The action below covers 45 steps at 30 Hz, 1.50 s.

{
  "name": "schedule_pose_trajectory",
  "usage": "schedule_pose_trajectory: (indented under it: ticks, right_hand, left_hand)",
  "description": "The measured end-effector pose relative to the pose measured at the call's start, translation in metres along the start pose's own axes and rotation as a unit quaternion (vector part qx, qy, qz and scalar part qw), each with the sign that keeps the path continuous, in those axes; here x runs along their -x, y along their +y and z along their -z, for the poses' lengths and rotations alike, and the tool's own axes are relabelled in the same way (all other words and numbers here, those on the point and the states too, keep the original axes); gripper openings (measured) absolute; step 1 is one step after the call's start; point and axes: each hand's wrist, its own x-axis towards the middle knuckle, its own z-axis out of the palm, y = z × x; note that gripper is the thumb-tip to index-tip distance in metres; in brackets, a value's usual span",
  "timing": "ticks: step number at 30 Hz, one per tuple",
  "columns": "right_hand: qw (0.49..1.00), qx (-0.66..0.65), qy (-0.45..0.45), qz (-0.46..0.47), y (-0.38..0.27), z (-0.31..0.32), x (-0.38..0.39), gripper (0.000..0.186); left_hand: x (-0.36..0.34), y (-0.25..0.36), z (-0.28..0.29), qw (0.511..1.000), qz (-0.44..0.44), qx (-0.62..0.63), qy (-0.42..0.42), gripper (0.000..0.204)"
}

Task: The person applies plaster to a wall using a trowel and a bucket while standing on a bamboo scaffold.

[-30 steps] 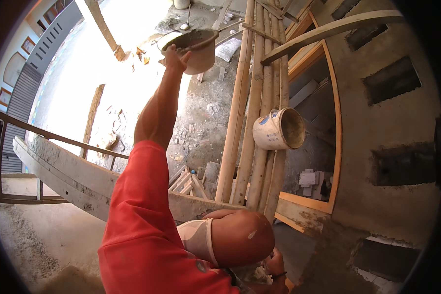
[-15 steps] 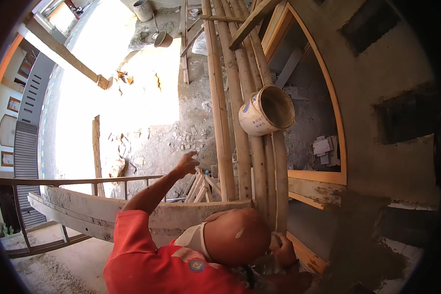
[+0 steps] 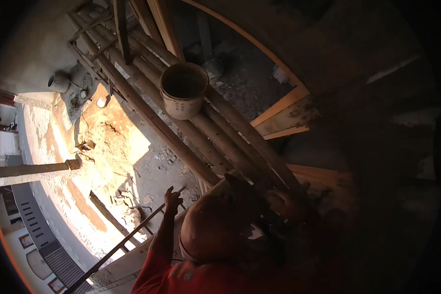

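Observation:
My left hand (image 3: 173,198) reaches forward at the far end of a long thin rail (image 3: 127,236). Its fingers stand apart; whether it touches the rail cannot be told. In deep shadow, my right hand (image 3: 285,203) is curled closed close to the near ends of several long poles (image 3: 215,144). What it grips cannot be made out. A dark pointed shape (image 3: 240,188) lies between that hand and my raised bare knee (image 3: 208,220), too dim to name. Farther along, a whitish bucket (image 3: 183,105) rests upright on the poles, its inside dark.
An orange wooden frame (image 3: 279,105) borders an opening right of the poles. Below left lies sunlit ground (image 3: 108,142) with rubble. A timber post (image 3: 34,170) juts in from the left. A dark bucket (image 3: 59,82) stands far off, and a crosspiece (image 3: 121,32) rises over the poles.
My view has turned, so the poles now slant and the bucket appears farther left. The picture is darker. My left hand appears lower, by the rail; my right hand stays near the pole ends.

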Motion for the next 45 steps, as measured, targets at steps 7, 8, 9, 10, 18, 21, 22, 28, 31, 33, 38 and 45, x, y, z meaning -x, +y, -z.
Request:
schedule_pose_trajectory:
  ticks: [7,8,9,10,18,21,22,28,31,33,38,45]
  right_hand:
    - [0.993,0.014,0.069,0.096,0.017,0.004,0.013,0.057]
    - [0.995,-0.01,0.077,0.059,0.013,0.005,0.018,0.056]
    - [0.996,-0.031,0.081,0.023,0.005,0.009,0.026,0.056]
    - [0.995,-0.06,0.08,-0.012,0.004,0.009,0.033,0.056]
    - [0.974,-0.019,0.201,0.099,0.012,0.025,0.058,0.041]
    - [0.988,-0.123,0.096,0.013,0.001,0.038,0.075,0.039]
    - [0.984,-0.171,0.036,-0.038,0.001,0.04,0.078,0.039]
    - [0.989,-0.093,0.116,0.028,0.019,0.033,0.1,0.039]
    - [0.984,-0.017,0.173,0.026,0.031,0.021,0.105,0.04]
    - [0.98,0.01,0.196,0.041,0.033,0.02,0.108,0.04]
    - [0.979,0.037,0.2,0.025,0.024,0.026,0.111,0.042]
    - [0.954,0.077,0.288,0.037,0.02,0.015,0.112,0.045]
  left_hand:
    - [-0.079,-0.062,0.02,0.933,-0.1,-0.316,-0.136,0.015]
    - [-0.079,-0.048,0.016,0.93,-0.093,-0.326,-0.144,0.016]
    - [-0.079,-0.036,0.009,0.924,-0.095,-0.336,-0.154,0.017]
    - [-0.08,-0.028,0.007,0.917,-0.093,-0.353,-0.163,0.018]
    - [-0.066,0.009,0.0,0.866,-0.137,-0.435,-0.204,0.026]
    - [-0.06,0.011,0.002,0.837,-0.18,-0.467,-0.22,0.029]
    - [-0.058,0.01,0.004,0.825,-0.203,-0.478,-0.225,0.03]
    - [-0.05,-0.002,0.01,0.665,-0.446,-0.527,-0.284,0.036]
    - [-0.049,-0.008,0.009,0.553,-0.572,-0.537,-0.279,0.039]
    - [-0.053,-0.007,0.011,0.497,-0.62,-0.547,-0.261,0.042]
    - [-0.053,0.002,0.008,0.493,-0.634,-0.522,-0.286,0.048]
    - [-0.041,-0.005,0.006,0.533,-0.667,-0.45,-0.262,0.05]
